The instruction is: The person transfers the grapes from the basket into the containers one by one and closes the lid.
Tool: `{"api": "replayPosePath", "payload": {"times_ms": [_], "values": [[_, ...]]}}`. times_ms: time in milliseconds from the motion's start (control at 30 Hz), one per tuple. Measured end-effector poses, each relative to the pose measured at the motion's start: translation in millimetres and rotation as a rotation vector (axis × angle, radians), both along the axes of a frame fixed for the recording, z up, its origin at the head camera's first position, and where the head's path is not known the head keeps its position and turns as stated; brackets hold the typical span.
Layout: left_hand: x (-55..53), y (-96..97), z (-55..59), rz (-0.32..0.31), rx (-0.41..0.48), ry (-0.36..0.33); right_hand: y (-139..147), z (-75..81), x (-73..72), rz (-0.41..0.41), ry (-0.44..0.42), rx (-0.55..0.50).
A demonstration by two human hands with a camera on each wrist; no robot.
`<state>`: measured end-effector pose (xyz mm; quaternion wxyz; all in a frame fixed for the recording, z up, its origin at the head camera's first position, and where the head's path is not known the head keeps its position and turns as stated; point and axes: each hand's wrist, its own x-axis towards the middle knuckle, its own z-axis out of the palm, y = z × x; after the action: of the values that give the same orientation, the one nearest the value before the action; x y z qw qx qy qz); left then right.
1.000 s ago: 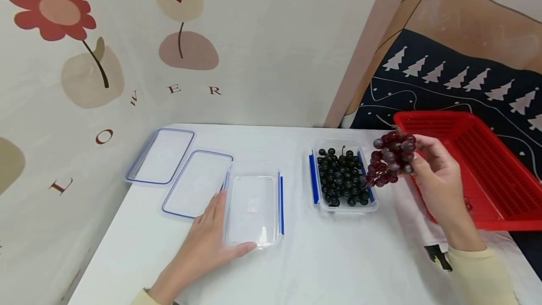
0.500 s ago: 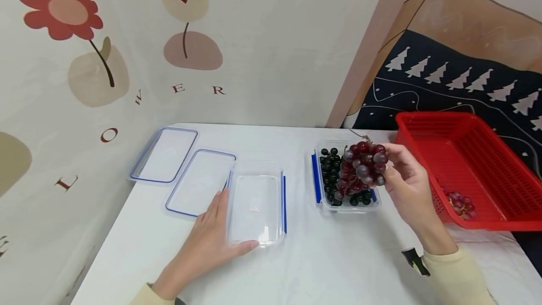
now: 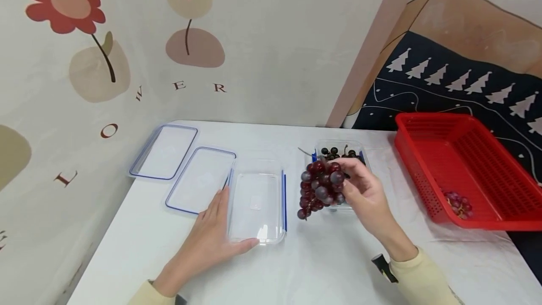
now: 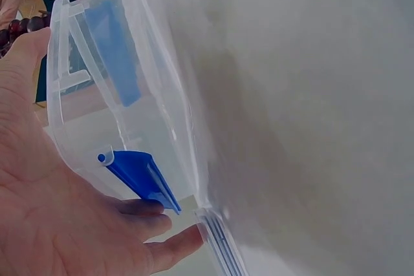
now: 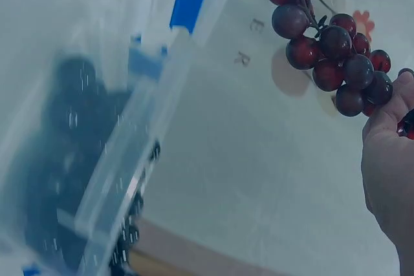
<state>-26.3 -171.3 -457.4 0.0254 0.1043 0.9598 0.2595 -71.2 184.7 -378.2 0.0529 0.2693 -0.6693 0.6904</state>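
Note:
My right hand (image 3: 366, 197) pinches a bunch of dark red grapes (image 3: 318, 185) with its stem sticking out to the left. The bunch hangs in the air between two clear boxes and partly covers the right-hand one in the head view. That clear box (image 5: 97, 214) is filled with black grapes (image 3: 332, 151). My left hand (image 3: 206, 239) lies against the other clear box (image 3: 255, 206), which holds nothing. Its straight fingers rest along the left side by a blue latch (image 4: 143, 178), and the thumb reaches the near rim.
Two clear lids with blue seals, a nearer lid (image 3: 201, 179) and a farther lid (image 3: 165, 152), lie on the left of the white table (image 3: 313, 272). A red plastic basket (image 3: 466, 154) stands at the right, with a small bunch of paler red grapes (image 3: 459, 204) inside.
My right hand has carried the red grapes left from beside the red basket, across the box of black grapes. My left hand has stayed at the bare box.

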Motion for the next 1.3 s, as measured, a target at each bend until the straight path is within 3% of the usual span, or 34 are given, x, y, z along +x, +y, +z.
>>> {"api": "replayPosePath", "payload": {"times_ms": [267,600,733,967,1067,1233,1300], "values": [[0.4,-1.9,7.1,-0.013,0.000,-0.044,-22.5,-13.5,2.0,0.160,-0.022,-0.003],[1.9,-5.9,3.5,-0.011,0.009,-0.024,-60.3,-23.5,-1.2,0.342,-0.152,-0.035],[1.6,-5.4,0.5,-0.018,0.025,-0.013,-74.0,-32.4,-4.7,0.377,-0.188,0.021],[1.0,-4.1,0.3,-0.036,0.039,0.021,-91.4,-47.8,-6.9,0.377,-0.259,0.217],[1.6,-4.7,0.6,-0.034,0.038,0.019,-96.9,-50.8,-8.5,0.343,-0.178,0.327],[2.8,-6.3,0.3,-0.040,0.040,0.031,-102.7,-56.1,-12.3,0.214,0.163,0.549],[3.1,-7.1,-0.1,-0.042,0.039,0.045,-104.7,-58.6,-13.3,0.146,0.240,0.626]]}}
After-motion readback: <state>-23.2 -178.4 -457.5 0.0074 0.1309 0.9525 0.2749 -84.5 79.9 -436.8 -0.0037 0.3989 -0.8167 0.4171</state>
